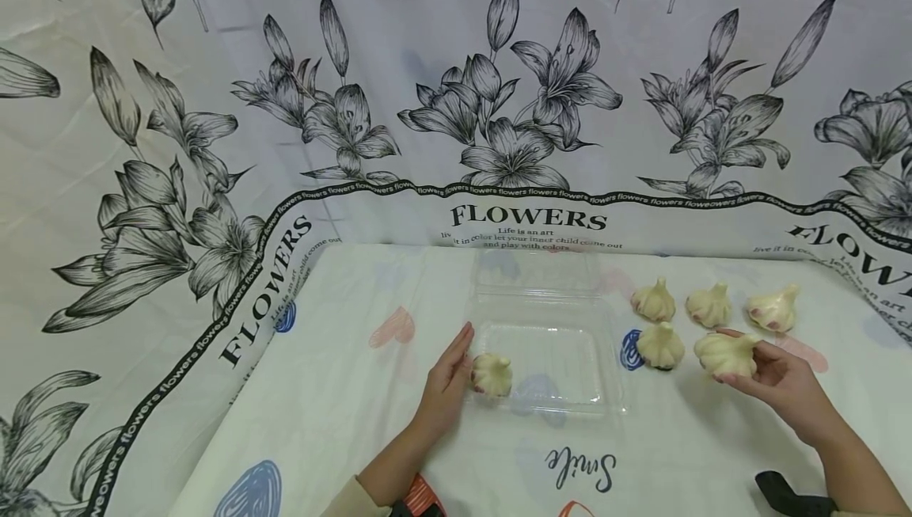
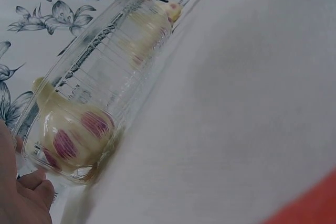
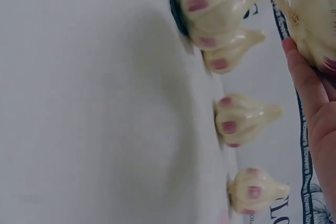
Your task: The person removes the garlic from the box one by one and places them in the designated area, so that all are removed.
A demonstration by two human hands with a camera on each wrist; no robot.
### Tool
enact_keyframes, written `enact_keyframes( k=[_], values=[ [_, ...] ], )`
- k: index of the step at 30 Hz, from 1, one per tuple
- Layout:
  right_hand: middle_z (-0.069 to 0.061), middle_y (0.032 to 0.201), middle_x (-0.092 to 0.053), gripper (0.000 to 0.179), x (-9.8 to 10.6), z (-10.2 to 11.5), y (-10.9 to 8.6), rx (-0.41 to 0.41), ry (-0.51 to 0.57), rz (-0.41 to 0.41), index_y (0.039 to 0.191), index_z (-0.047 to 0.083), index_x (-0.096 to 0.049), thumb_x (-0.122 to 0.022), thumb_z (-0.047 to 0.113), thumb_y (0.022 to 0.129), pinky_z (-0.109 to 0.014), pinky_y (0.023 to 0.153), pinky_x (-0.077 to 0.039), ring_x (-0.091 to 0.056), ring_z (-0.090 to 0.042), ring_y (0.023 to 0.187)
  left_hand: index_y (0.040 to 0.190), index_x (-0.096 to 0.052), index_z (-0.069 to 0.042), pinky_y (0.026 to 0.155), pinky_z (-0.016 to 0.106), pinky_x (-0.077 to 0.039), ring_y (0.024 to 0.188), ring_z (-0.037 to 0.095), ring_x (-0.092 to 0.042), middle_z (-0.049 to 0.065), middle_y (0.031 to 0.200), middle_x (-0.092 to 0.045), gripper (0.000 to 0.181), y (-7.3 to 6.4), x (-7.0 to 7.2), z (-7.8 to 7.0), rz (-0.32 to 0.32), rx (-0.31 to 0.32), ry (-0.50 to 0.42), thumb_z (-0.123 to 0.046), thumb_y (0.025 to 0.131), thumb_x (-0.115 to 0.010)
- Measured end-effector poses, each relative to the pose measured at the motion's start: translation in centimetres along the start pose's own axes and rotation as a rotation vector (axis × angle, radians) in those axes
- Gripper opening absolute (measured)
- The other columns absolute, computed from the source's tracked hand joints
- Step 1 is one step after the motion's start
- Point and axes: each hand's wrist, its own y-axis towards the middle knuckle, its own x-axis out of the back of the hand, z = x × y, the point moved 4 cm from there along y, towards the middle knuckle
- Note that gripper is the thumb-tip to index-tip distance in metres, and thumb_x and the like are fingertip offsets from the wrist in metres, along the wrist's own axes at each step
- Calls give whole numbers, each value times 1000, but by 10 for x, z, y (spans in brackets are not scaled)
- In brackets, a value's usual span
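Observation:
A clear plastic container (image 1: 609, 359) lies with its lid (image 1: 534, 273) folded back. In its left end sits one garlic bulb (image 1: 492, 375), also seen through the wall as a purple-patched bulb (image 2: 79, 135) in the left wrist view. My left hand (image 1: 443, 386) rests against the container's left side, fingers extended along it. Raised off the table, another garlic bulb (image 1: 727, 355) is held between the thumb and fingers of my right hand (image 1: 787, 382). Nearest to it stands a garlic bulb (image 1: 660, 345) on the cloth.
Behind the right hand, a row of garlic bulbs (image 1: 708, 306) stands on the white printed tablecloth (image 1: 321, 406). A flower-printed curtain (image 1: 342, 216) hangs along the table's back and left side. A black strap-like object (image 1: 791, 495) shows by the right wrist.

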Motion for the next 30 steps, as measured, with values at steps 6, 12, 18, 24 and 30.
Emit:
enact_keyframes(
  k=[6, 12, 18, 24, 30],
  values=[
    [33, 113, -52, 58, 21, -14, 7, -89, -263, -74, 113, 36, -56, -61, -12, 81, -5, 67, -47, -53, 16, 91, 139, -36, 6, 104, 2, -18, 142, 27, -23, 16, 151, -29, 42, -1, 2, 1, 1, 0, 13, 3, 97, -37],
    [40, 112, -46, 53, 34, -32, 16, -187, -326, -75, 131, 25, -50, -63, 1, 86, -1, 71, -43, -47, 24, 95, 141, -36, 2, 106, 5, -18, 142, 23, -23, 10, 152, -29, 42, -2, 2, 6, 1, -19, -3, -3, 99, -38],
    [-23, 146, -34, 79, 42, -53, 13, -480, -532, -23, 144, -11, -17, -60, 31, 91, 2, 70, -33, -41, 8, 121, 140, -37, 3, 104, 3, -19, 142, 25, -23, 13, 151, -29, 42, 0, 0, 6, 6, -19, -32, 0, 98, -39],
    [-40, 141, -18, 86, 47, -60, 12, -538, -548, 9, 142, -15, -7, -57, 35, 92, 3, 69, -30, -37, 4, 126, 140, -38, 0, 105, 3, -19, 142, 22, -24, 10, 151, -31, 42, 0, 0, 5, -2, -17, -14, -2, 98, -40],
    [-37, 139, -22, 88, 45, -62, 14, -572, -552, 33, 143, -14, -7, -57, 38, 92, -31, 104, -38, -30, -25, 136, 138, -36, 8, 103, 2, -19, 141, 28, -23, 18, 150, -29, 42, -4, 2, -19, 14, 10, -19, 4, 96, -38]
  ],
)
